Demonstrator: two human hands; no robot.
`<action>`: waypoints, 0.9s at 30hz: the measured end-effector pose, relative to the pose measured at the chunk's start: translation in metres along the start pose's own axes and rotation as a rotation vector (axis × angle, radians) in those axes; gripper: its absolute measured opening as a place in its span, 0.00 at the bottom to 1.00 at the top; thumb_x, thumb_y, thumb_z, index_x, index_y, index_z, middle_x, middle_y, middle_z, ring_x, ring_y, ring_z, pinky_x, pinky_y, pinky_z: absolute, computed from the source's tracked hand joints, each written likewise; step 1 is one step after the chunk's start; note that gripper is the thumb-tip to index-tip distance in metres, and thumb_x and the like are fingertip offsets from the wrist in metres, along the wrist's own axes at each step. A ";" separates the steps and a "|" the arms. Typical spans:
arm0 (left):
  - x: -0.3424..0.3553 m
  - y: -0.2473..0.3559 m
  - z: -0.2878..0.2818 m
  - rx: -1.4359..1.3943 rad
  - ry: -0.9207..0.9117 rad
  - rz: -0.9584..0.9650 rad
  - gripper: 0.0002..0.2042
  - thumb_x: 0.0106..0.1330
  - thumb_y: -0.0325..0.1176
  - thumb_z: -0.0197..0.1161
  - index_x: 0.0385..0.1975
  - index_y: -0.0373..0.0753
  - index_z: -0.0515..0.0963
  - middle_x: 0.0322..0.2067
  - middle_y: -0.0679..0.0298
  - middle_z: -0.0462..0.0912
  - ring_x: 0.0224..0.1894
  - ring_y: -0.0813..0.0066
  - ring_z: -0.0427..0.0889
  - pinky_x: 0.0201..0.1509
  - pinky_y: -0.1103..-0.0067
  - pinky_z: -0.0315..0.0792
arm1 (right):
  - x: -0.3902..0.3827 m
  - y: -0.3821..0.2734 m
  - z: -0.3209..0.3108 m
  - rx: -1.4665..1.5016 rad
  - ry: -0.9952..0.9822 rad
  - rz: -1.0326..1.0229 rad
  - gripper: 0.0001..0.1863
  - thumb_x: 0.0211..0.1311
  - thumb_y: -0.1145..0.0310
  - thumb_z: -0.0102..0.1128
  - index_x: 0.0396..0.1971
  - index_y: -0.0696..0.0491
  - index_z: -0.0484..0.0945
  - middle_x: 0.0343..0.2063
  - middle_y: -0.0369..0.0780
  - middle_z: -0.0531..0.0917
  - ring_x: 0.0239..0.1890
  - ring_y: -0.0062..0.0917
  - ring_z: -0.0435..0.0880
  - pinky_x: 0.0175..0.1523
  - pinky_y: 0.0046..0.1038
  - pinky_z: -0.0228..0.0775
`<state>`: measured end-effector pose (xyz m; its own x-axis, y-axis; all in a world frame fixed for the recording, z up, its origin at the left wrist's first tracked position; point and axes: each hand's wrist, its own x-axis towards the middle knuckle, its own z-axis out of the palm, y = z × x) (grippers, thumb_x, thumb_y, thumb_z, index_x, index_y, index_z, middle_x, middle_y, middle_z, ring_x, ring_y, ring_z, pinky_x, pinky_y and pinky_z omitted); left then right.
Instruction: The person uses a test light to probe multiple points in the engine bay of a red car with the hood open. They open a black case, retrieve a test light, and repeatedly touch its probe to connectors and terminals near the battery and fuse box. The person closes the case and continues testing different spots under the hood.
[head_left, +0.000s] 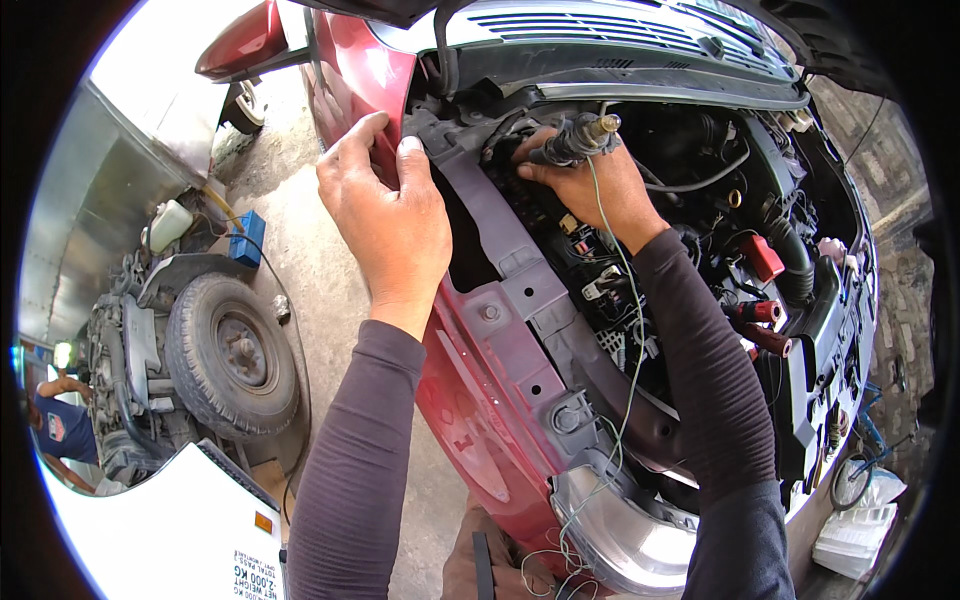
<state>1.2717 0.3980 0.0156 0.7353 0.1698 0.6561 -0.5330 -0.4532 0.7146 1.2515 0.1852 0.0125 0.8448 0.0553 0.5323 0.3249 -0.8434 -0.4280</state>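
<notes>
My right hand (pixel 610 195) reaches into the engine bay with its fingers closed on a dark, ribbed cylindrical tool (pixel 572 143). The tool has a brass-coloured end pointing up and to the right. A thin green wire (pixel 638 330) runs from it down past my right forearm to the headlight. Below this hand lies the black fuse box (pixel 575 245), uncovered, with fuses and relays showing. The fingertips at its upper end are partly hidden. My left hand (pixel 390 225) rests at the edge of the red fender (pixel 470 400), thumb and fingers apart, holding nothing.
The engine (pixel 735 170) fills the bay's right side, near red-capped parts (pixel 762 258). Loose green wire lies by the headlight (pixel 625 525). At left stand an exposed wheel (pixel 235 345), a blue box (pixel 247 238) and a white vehicle panel (pixel 180 530). Another person (pixel 65 420) is at far left.
</notes>
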 end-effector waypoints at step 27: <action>0.005 -0.007 0.001 0.014 0.015 0.023 0.16 0.70 0.31 0.67 0.55 0.34 0.82 0.47 0.55 0.78 0.51 0.60 0.76 0.60 0.68 0.71 | -0.030 -0.045 -0.073 0.773 0.216 0.159 0.04 0.62 0.79 0.72 0.35 0.61 0.87 0.30 0.36 0.88 0.35 0.19 0.85 0.45 0.25 0.78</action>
<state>1.2794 0.4005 0.0139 0.7161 0.1724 0.6764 -0.5440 -0.4694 0.6955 1.1803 0.1826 0.0689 0.8305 -0.2044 0.5181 0.4764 -0.2213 -0.8509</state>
